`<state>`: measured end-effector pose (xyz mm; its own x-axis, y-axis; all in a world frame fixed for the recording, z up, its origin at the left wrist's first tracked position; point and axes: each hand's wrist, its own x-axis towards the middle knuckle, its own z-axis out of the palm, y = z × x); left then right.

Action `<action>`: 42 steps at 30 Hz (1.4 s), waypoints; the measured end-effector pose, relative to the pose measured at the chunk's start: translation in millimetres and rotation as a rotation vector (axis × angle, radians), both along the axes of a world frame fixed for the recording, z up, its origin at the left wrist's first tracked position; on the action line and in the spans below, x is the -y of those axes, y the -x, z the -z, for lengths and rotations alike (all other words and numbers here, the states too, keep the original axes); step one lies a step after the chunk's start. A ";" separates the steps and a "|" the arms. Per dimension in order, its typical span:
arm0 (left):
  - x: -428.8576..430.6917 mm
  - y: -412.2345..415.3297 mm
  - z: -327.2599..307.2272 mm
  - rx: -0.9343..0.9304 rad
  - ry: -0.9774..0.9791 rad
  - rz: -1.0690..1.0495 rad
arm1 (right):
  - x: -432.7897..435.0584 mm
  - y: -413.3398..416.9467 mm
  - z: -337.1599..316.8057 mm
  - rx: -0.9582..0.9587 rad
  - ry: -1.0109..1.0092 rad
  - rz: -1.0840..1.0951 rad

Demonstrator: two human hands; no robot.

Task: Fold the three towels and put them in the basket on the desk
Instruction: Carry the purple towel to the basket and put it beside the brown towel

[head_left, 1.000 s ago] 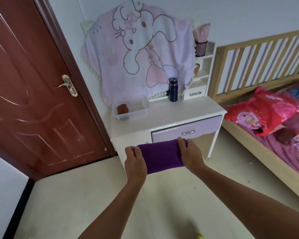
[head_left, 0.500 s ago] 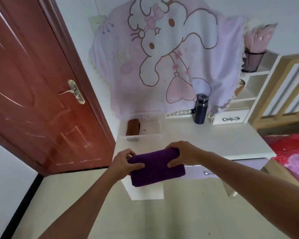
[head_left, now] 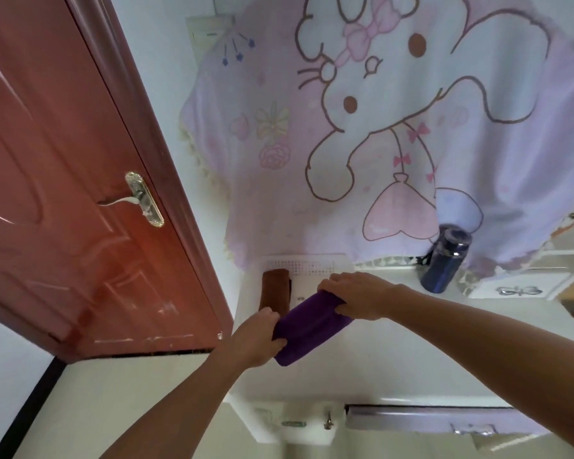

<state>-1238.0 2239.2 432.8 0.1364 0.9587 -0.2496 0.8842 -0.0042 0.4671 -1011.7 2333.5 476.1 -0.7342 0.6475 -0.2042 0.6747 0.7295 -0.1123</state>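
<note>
Over on the left, the red-brown door [head_left: 63, 193] stands clear of the action, so nothing crowds that side. Next along, a folded brown towel [head_left: 274, 288] lies against the left wall of the white basket [head_left: 312, 265] at the back of the desk [head_left: 411, 369], with bare basket floor showing to its right. That open floor looks like the slot for this one. The left hand [head_left: 257, 337] is clamped on the near end of the folded purple towel [head_left: 309, 326], fingers wrapped under the edge. The towel sits angled above the desk top, its far end up at the basket's front rim. The right hand [head_left: 355, 294] pinches that far end from above, knuckles over the basket. To land it cleanly, I'd say both hands should keep the fold pressed flat, lift the near end over the rim, and turn the bundle parallel to the brown one. Let go only once it rests on the floor, or the layers may spring open. Further right, the dark blue bottle [head_left: 444, 260] stands well apart, no hazard to the right forearm.
</note>
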 end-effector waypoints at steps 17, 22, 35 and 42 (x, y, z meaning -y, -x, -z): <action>-110.1 -35.3 84.6 0.306 0.391 -0.445 | -179.8 63.6 109.7 -0.120 0.341 0.285; -127.9 -39.1 101.7 0.011 0.345 -0.419 | -208.0 73.8 146.1 -0.080 0.382 0.211; -121.3 -45.3 120.7 -0.207 0.031 -0.356 | -203.5 92.8 180.7 0.035 0.189 0.040; -100.8 -48.8 119.9 -0.188 -0.081 0.094 | -199.0 60.6 160.7 -0.077 -0.109 -0.173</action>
